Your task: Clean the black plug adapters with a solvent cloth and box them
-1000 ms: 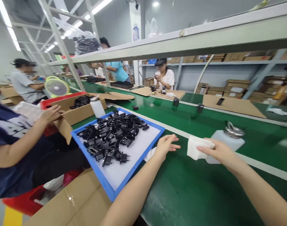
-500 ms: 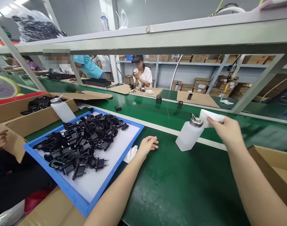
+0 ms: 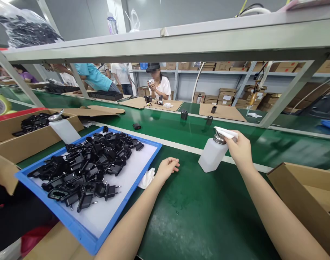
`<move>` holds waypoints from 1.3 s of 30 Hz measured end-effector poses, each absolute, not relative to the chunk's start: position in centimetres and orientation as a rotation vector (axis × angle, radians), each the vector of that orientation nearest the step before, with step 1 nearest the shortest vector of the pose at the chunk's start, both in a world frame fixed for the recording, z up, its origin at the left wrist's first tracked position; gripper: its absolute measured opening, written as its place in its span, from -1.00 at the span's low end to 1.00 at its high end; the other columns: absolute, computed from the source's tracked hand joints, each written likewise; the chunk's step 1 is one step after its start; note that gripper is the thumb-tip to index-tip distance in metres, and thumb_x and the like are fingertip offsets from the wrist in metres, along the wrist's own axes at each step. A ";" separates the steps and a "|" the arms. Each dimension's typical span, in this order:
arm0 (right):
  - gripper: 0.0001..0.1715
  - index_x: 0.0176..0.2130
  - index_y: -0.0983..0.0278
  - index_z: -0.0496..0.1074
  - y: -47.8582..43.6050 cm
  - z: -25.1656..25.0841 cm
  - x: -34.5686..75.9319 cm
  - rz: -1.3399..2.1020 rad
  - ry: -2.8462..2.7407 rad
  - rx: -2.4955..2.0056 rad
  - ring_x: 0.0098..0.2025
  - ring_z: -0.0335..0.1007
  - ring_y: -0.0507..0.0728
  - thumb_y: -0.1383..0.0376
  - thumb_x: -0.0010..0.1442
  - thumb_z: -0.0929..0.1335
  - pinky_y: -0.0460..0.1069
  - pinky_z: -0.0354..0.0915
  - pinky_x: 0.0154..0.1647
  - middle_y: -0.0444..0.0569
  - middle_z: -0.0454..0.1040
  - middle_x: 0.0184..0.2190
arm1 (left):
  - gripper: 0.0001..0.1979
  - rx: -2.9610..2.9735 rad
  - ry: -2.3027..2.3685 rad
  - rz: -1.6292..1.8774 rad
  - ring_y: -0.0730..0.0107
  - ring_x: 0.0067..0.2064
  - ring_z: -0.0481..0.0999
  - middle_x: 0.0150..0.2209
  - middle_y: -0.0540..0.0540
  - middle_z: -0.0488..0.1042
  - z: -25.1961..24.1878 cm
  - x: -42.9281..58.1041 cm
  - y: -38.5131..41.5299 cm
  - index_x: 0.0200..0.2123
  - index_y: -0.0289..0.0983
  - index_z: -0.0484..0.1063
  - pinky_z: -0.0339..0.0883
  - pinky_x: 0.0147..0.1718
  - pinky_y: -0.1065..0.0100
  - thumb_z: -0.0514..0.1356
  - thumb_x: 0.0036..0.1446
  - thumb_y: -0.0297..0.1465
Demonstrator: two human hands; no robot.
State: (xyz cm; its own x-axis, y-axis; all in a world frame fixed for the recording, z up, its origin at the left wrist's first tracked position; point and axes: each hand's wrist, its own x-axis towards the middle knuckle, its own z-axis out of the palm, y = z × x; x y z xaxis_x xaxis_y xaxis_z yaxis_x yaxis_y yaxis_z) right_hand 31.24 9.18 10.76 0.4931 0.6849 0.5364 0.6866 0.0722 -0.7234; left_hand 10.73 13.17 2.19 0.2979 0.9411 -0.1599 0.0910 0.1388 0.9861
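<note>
The right hand pinches a folded white cloth between thumb and fingers. The cloth is positioned at the metal cap of a translucent bottle and overlaps part of the cap from this view; whether the two surfaces touch cannot be determined. The bottle stands just to the left of the pinch and below it, on the green work surface.

The left hand is well to the left of the pinch, over the same surface. Its fingers are loosely extended and slightly curled, with the grip relaxed.

A crumpled white wipe lies just to the left of the left hand, beside the edge of a blue-rimmed tray. The tray carries a heap of black plug adapters, several with their pins exposed. Beyond the tray, farther left of both hands, are a second bottle and a cardboard box containing black parts.

One loose black unit lies ahead of the left hand, beyond a white stripe. Another black unit is farther ahead, at a lateral position between the hands. An open carton is located to the right of the right hand, beside the forearm. A shelf spans above and ahead of both hands.
</note>
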 end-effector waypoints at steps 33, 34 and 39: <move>-0.68 -0.35 0.30 0.31 9.1 10.7 31.0 -0.297 -1.447 -1.675 -0.33 0.27 0.18 0.31 -0.02 0.08 0.02 0.15 -0.35 0.03 0.38 -0.38 | -0.85 1.536 1.109 0.761 0.58 -0.57 0.32 -0.53 -0.01 0.36 1.2 11.1 13.1 -0.52 -0.32 0.27 0.15 -0.57 0.52 0.02 -0.09 -0.34; -0.68 -0.35 0.30 0.31 9.1 10.6 31.0 -0.328 -1.449 -1.670 -0.32 0.26 0.19 0.31 -0.02 0.08 0.04 0.14 -0.33 0.03 0.38 -0.38 | -0.85 1.545 1.107 0.759 0.57 -0.57 0.32 -0.53 -0.01 0.36 1.2 11.1 13.1 -0.52 -0.32 0.27 0.15 -0.56 0.51 0.01 -0.09 -0.34; -0.69 -0.35 0.28 0.30 9.2 10.4 31.3 -0.382 -1.456 -1.617 -0.30 0.26 0.19 0.31 -0.01 0.07 0.07 0.15 -0.31 0.03 0.38 -0.36 | -0.82 1.601 1.101 0.754 0.55 -0.56 0.34 -0.52 -0.02 0.37 1.1 11.1 13.1 -0.52 -0.32 0.27 0.19 -0.52 0.48 0.00 -0.09 -0.32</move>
